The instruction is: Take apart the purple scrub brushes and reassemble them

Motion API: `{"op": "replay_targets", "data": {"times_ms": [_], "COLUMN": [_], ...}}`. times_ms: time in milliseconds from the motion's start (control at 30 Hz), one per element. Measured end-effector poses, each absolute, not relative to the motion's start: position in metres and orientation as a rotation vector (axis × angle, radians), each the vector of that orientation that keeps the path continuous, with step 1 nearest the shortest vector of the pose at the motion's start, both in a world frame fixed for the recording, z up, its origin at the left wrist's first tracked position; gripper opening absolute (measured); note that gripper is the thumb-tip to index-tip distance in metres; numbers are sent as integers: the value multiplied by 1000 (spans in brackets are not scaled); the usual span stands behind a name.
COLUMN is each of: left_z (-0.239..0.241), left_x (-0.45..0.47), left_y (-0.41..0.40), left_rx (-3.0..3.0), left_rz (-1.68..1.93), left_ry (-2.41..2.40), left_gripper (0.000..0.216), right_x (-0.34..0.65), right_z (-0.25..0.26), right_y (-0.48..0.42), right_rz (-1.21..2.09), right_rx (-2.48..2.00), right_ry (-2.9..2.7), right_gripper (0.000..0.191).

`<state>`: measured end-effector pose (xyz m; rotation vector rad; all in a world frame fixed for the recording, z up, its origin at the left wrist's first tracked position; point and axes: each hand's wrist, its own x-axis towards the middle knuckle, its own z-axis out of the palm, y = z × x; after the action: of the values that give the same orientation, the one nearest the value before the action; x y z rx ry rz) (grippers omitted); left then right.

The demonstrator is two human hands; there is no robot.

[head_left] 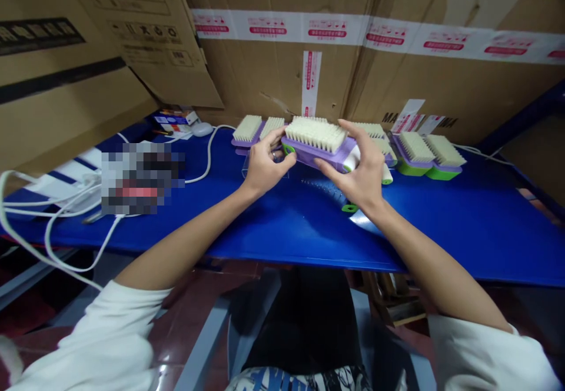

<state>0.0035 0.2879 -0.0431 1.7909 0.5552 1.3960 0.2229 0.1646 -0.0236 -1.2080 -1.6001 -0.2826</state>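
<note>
Between both hands, above the blue table, is a purple scrub brush with cream bristles facing up and green and white parts at its ends. My left hand grips its left end, thumb in front near the green part. At the other end, my right hand holds the brush by its white and green end. More bristled brushes stand behind: one purple brush to the left and two purple-and-green brushes to the right. A white-and-green handle shows just right of my right hand.
White cables loop over the left side of the blue table, near a blurred-out patch. A small box and a white mouse-like object sit at the back left. Cardboard walls the back.
</note>
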Motion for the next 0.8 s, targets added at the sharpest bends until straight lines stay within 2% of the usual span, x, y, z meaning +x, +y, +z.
{"op": "replay_targets", "data": {"times_ms": [133,300,567,800], "left_z": [-39,-29,-21,-22], "left_x": [4,-1,-13,-15], "left_y": [280,290,305,312], "left_rx": [1806,1730,1601,1639], "left_rz": [1492,1455,1106,1020], "left_ry": [710,610,384,313], "left_gripper": [58,58,87,94], "right_x": [200,204,232,244], "right_z": [-26,-19,-9,5], "right_y": [156,155,164,162], "right_rz": [-311,-245,-81,-40], "right_rx": [-1277,-1274,-1202,-1147], "right_ry": [-1607,-1595,-1597,-1727], "right_gripper": [75,74,87,94]}}
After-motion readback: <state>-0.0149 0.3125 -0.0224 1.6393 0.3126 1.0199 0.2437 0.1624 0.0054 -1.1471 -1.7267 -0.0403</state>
